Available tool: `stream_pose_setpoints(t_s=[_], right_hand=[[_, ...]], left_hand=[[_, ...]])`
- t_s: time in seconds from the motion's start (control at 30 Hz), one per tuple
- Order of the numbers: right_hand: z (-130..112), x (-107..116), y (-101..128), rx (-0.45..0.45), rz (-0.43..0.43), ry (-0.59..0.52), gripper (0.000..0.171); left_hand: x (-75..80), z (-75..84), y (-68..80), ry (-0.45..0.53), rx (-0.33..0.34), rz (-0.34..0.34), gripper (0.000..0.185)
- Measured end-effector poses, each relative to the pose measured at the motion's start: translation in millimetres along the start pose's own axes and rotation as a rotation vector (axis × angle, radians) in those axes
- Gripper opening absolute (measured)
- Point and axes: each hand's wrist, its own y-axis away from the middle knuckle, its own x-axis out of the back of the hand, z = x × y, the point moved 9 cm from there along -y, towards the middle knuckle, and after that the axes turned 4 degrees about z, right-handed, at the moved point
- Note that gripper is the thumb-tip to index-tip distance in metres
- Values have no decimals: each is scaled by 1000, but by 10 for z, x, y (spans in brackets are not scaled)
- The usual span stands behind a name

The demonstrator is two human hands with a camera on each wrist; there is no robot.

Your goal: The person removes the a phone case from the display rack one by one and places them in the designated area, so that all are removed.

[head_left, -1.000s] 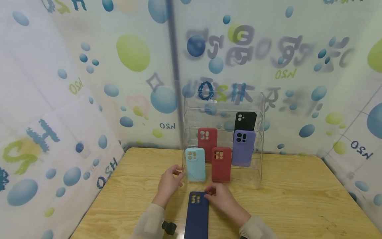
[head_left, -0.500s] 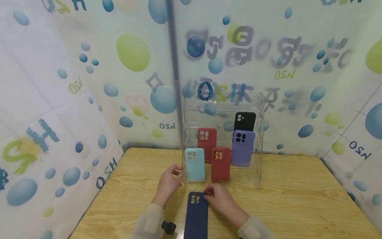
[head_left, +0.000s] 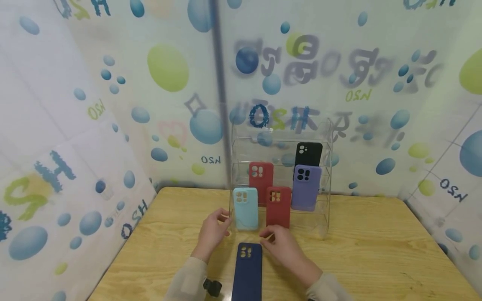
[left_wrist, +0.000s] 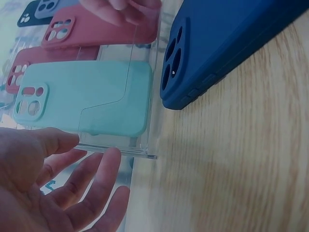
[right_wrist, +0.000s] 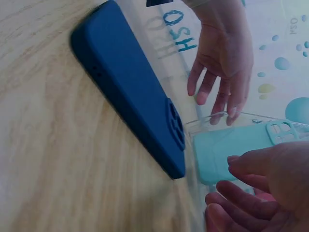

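Note:
A navy phone case point(head_left: 247, 271) lies on the table in front of a clear tiered rack point(head_left: 324, 225). My left hand point(head_left: 212, 232) is at the rack's left side, fingers loosely bent; in the left wrist view, its thumb is beside the rack's edge near a light-blue phone case point(left_wrist: 96, 96). My right hand point(head_left: 282, 246) hovers between the navy case's top corner and a red phone case point(head_left: 278, 207) in the bottom tier. Its thumb and fingers are apart, holding nothing; in the right wrist view, they overlap the light-blue case point(right_wrist: 231, 150).
Behind stand a second red case point(head_left: 261, 177), a purple case point(head_left: 306, 188) and a black case point(head_left: 309, 152) on higher tiers. A small black object point(head_left: 213, 287) is by my left sleeve. A patterned curtain point(head_left: 169, 125) surrounds the wooden table point(head_left: 376, 251).
My right hand has come off the navy case's top right corner and moved slightly forward, toward the lower red case. The left hand and the cases stay in place.

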Motion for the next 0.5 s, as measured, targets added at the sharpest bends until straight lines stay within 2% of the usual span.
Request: stream_pose_setpoints(t_s=[0.17, 0.4, 0.5], right_hand=[[-47, 220, -36, 0, 83, 28, 7], [-28, 509, -115, -61, 181, -15, 8], [-16, 621, -136, -59, 223, -27, 9]], left_hand=[[-9, 12, 13, -15, -1, -2, 16], [-5, -11, -4, -15, 9, -6, 15], [-17, -18, -12, -8, 13, -4, 15]])
